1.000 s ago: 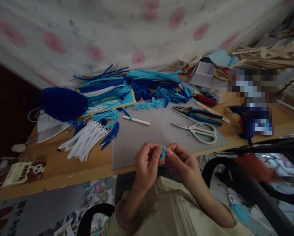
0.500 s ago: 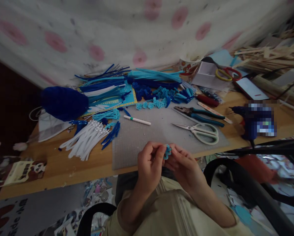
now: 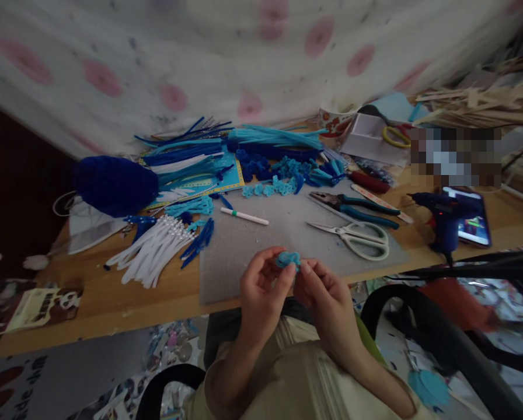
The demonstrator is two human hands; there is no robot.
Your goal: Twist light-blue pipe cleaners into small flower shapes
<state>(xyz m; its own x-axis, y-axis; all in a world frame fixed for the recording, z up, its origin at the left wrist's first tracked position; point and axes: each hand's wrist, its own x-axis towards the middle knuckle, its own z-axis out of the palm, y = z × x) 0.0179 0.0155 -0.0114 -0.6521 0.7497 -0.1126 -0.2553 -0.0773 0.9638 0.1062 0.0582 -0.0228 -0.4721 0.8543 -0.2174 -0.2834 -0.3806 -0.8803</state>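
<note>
Between my two hands is a small light-blue pipe-cleaner flower (image 3: 288, 259), held just over the front edge of the grey cutting mat (image 3: 230, 256). My left hand (image 3: 264, 286) pinches it with thumb and fingers from the left. My right hand (image 3: 325, 291) has its thumb and fingertips closed at the flower's right side. Beyond the hands lie a white marker (image 3: 244, 216) with a green band, scissors (image 3: 353, 236) with pale handles, and pliers (image 3: 358, 208) with teal handles. A row of finished light-blue flowers (image 3: 270, 186) sits along the mat's far edge.
Bundles of blue pipe cleaners (image 3: 274, 135) lie at the back. White looped stems (image 3: 150, 256) with pearl beads and a dark-blue fuzzy mass (image 3: 116, 185) are on the left. At right stand a blue glue gun (image 3: 447, 216) and a phone (image 3: 476, 227). A chair armrest (image 3: 419, 315) is at lower right.
The light-blue flower has been turned from upright to lying flatter, shifting slightly left and up. My right hand's fingers have curled in more, and my left hand has moved slightly left.
</note>
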